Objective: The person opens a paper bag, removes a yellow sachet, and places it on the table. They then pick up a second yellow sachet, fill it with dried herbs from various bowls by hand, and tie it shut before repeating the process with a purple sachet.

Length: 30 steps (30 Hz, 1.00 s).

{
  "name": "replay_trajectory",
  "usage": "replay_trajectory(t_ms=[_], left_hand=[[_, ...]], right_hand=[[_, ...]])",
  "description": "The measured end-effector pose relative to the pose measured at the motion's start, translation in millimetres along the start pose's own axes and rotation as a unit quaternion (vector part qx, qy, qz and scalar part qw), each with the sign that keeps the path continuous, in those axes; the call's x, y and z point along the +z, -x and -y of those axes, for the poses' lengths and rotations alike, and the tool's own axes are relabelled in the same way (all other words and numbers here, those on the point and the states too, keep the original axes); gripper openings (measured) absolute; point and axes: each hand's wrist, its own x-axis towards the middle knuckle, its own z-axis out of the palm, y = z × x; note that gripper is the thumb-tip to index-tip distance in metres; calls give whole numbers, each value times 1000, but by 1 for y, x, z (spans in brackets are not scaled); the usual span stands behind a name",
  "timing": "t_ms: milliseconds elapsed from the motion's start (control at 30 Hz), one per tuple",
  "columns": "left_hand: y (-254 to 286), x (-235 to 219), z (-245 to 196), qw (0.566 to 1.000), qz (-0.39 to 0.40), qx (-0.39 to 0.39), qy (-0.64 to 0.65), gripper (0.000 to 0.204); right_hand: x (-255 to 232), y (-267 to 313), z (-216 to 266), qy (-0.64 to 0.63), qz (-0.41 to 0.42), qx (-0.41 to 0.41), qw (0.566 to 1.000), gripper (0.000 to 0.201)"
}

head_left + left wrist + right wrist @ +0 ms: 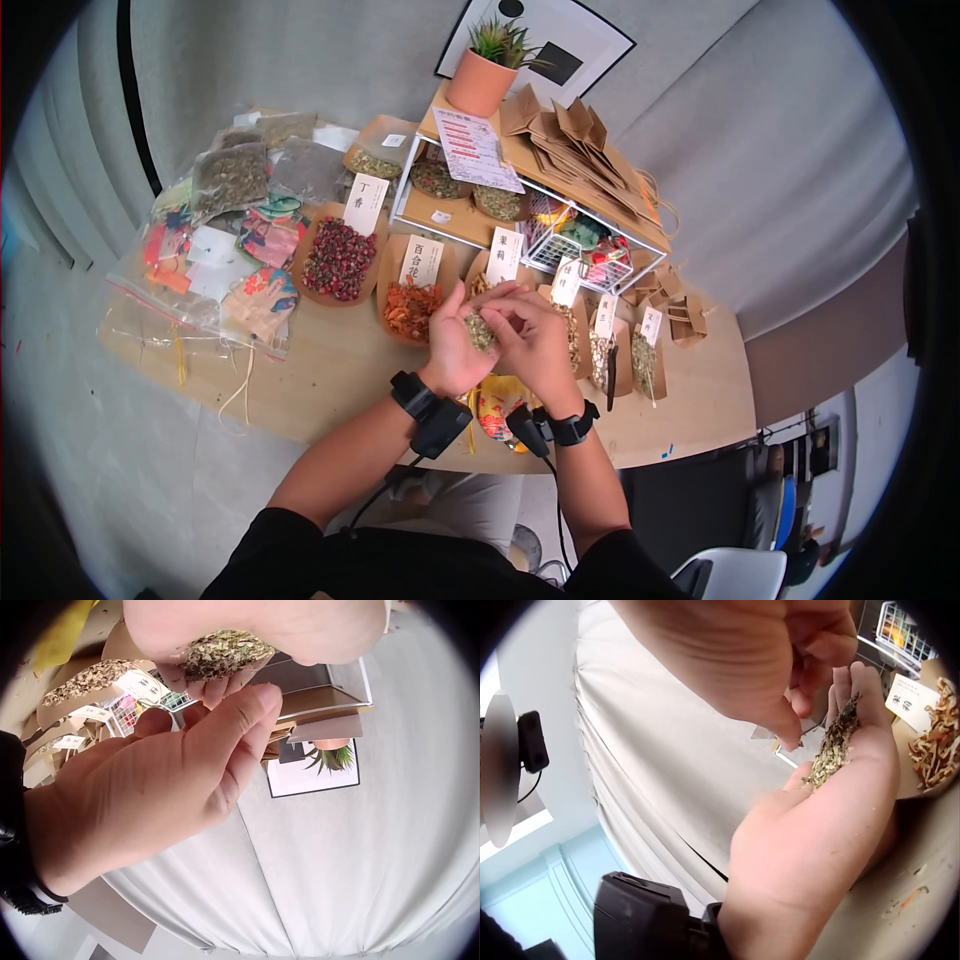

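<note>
My left hand (452,350) is turned palm up over the front of the table, a small heap of chopped dried herbs (831,748) lying in its palm and along the fingers. Above it is my right hand (545,350), thumb and index fingertips together close over the heap. A tiny brown bit shows at those fingertips in the right wrist view. Under the wrists lies a yellow patterned cloth pouch (497,405). Just beyond the hands stands a labelled paper tray of brown dried slices (936,742), partly hidden by them in the head view.
Paper trays of dark red buds (340,258) and orange dried petals (410,308) stand to the left. More labelled trays line the right, one with a black tool (612,378). Clear bags (230,180) and pouches lie far left. Behind is a shelf (560,205) with paper bags (575,135).
</note>
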Motion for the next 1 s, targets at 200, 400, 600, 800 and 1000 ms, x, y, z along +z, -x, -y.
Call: replay_trajectory(t_ms=[200, 400, 600, 800, 1000], left_hand=[[-3, -3, 0, 1000, 11, 15, 19, 66], [-5, -5, 2, 999, 23, 22, 33, 67], [-3, 1, 5, 999, 28, 8, 34, 67], [-2, -1, 1, 999, 40, -10, -5, 67], [-2, 1, 0, 999, 24, -6, 34, 66]], right_hand=[[-9, 10, -6, -112, -94, 87, 985, 13], [-51, 23, -71, 125, -155, 176, 964, 12], [-36, 27, -21, 91, -98, 48, 990, 14], [-3, 24, -4, 150, -13, -42, 988, 14], [-1, 19, -2, 125, -62, -7, 990, 13]])
